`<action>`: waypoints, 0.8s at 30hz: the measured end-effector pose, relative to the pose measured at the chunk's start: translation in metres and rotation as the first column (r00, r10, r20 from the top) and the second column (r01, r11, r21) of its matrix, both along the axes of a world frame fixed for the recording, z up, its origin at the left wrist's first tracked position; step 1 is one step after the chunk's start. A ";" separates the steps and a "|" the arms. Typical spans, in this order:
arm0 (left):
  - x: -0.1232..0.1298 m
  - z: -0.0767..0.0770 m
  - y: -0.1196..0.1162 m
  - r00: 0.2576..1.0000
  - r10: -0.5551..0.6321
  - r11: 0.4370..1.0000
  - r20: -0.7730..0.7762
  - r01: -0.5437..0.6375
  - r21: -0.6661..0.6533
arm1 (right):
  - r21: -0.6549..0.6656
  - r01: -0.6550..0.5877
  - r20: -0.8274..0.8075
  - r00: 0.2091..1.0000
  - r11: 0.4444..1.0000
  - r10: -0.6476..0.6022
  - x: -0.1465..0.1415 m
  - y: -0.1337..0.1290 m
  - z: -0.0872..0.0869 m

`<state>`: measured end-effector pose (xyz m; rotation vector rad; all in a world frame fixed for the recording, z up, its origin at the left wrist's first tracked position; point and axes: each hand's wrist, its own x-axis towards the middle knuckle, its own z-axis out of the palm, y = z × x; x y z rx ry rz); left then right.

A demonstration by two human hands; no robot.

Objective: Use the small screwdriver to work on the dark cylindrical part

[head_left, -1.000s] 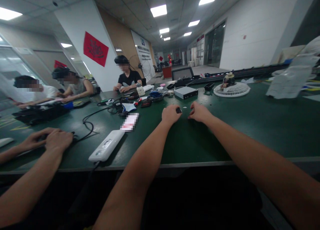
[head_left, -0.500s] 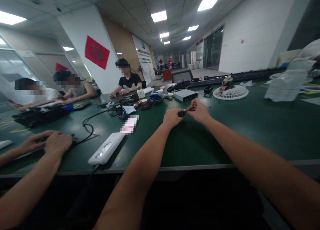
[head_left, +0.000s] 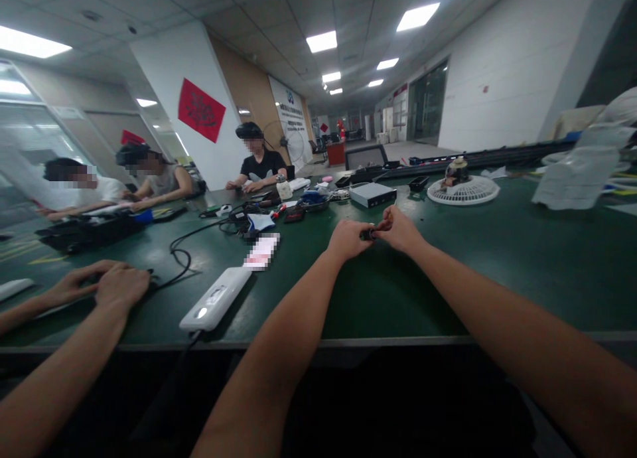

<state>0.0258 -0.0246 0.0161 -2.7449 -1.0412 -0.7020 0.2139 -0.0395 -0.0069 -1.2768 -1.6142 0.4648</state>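
Observation:
In the head view my left hand point(head_left: 347, 239) is closed around a small black cylindrical part point(head_left: 368, 235), held just above the green table. My right hand point(head_left: 399, 230) meets it from the other side, its thumb and fingers pinched together at the part's right end. Whatever lies between the right fingers is too small to make out. Beyond both hands sits a grey metal box point(head_left: 373, 194).
A white power strip point(head_left: 216, 300) and a phone point(head_left: 262, 251) lie left of my arms. A co-worker's hands point(head_left: 122, 287) are farther left, near a black cable point(head_left: 186, 252). A white fan grille point(head_left: 464, 190) stands back right. Several people sit across the table point(head_left: 497, 272).
My right hand has closed in on the left, and less of the black part shows between them. The whole view has shifted slightly down and right.

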 end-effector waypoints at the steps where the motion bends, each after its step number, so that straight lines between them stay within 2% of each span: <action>1: 0.000 0.000 0.000 1.000 0.000 1.000 -0.008 0.000 0.008 | -0.006 0.002 0.018 1.000 1.000 -0.002 0.000 0.000 -0.001; 10: 0.003 0.002 -0.004 0.990 0.134 0.991 0.038 -0.133 -0.024 | 0.060 0.082 0.130 0.987 0.995 -0.089 -0.003 0.002 -0.001; 14: 0.000 0.001 -0.002 0.969 0.241 0.970 0.063 -0.239 -0.033 | 0.086 0.025 -0.054 0.998 0.996 -0.021 -0.005 -0.004 0.008; 18: -0.005 0.000 0.001 0.942 0.319 0.948 0.104 -0.317 -0.039 | 0.166 -0.018 -0.266 0.962 0.986 0.062 -0.009 -0.015 0.017; 24: -0.006 -0.002 0.003 0.920 0.378 0.926 0.101 -0.375 -0.049 | 0.178 -0.069 -0.384 0.914 0.982 0.134 -0.013 -0.020 0.020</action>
